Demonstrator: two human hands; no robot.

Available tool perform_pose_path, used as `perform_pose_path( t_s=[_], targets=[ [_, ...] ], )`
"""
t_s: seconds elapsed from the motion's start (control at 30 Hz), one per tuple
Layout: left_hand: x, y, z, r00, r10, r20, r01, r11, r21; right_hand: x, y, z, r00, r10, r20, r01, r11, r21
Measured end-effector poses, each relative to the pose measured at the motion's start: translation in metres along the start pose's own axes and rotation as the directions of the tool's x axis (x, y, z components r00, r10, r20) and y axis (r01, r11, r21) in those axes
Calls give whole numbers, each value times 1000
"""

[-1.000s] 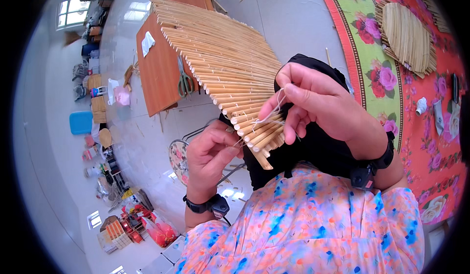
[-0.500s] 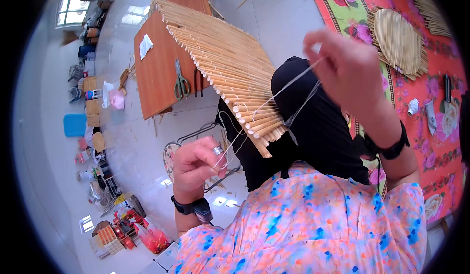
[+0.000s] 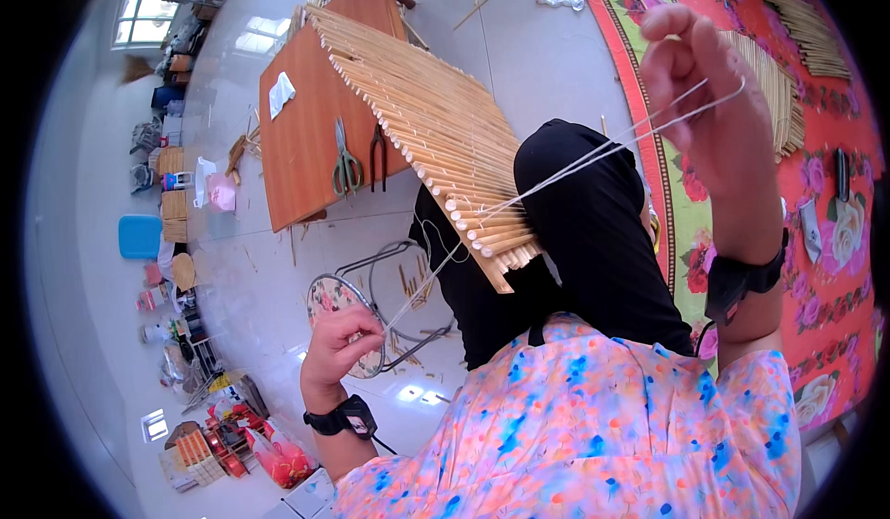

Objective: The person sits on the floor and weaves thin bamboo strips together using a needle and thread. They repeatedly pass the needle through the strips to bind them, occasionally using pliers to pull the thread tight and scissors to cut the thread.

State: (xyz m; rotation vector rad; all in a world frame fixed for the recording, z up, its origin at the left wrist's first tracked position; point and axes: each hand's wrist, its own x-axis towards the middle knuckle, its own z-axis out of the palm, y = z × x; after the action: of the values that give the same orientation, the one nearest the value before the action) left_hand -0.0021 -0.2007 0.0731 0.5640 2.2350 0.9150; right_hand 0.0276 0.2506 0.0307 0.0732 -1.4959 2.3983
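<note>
A mat of thin tan sticks (image 3: 436, 116), bound in rows with pale string, slopes from the brown table down to my lap. Its near end rests between my black-clad knees. From that end, string (image 3: 593, 159) runs up to the right, taut and doubled, to my right hand (image 3: 718, 102), raised with curled fingers and the string looped round it. Another length of string (image 3: 424, 289) goes down to the left from the mat's edge. My left hand (image 3: 341, 345) pinches it with closed fingers, low over the stool.
Scissors (image 3: 347, 169) and dark pliers (image 3: 377, 158) lie on the brown table (image 3: 297, 171) beside a white tissue (image 3: 281, 94). A floral-seated stool (image 3: 324, 298) stands at the left. On the right, a red floral cloth (image 3: 820, 320) bears a stick bundle (image 3: 808, 32) and another stick mat (image 3: 779, 83).
My hands have drawn apart: the right moved up and to the right, the left down and to the left. The string on the right now stretches longer and straighter.
</note>
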Motion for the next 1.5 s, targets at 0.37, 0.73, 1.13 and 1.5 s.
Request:
perform_pose_path(
  t_s=[0.37,0.73,1.13,1.5],
  targets=[
    [75,73,70,904,-34,-427,-175,879,-443,-11,-11,40,991,26,129,-36,997,75],
    [85,46,74,924,211,-318,-358,767,-533,-22,0,52,945,188,266,-224,968,112],
    [13,-33,3,777,8,-630,-345,842,-415,-30,45,62,924,177,339,-180,983,-23],
    [69,49,51,807,-116,-579,-130,922,-366,-35,48,64,996,77,53,-60,963,-261]
  ],
)
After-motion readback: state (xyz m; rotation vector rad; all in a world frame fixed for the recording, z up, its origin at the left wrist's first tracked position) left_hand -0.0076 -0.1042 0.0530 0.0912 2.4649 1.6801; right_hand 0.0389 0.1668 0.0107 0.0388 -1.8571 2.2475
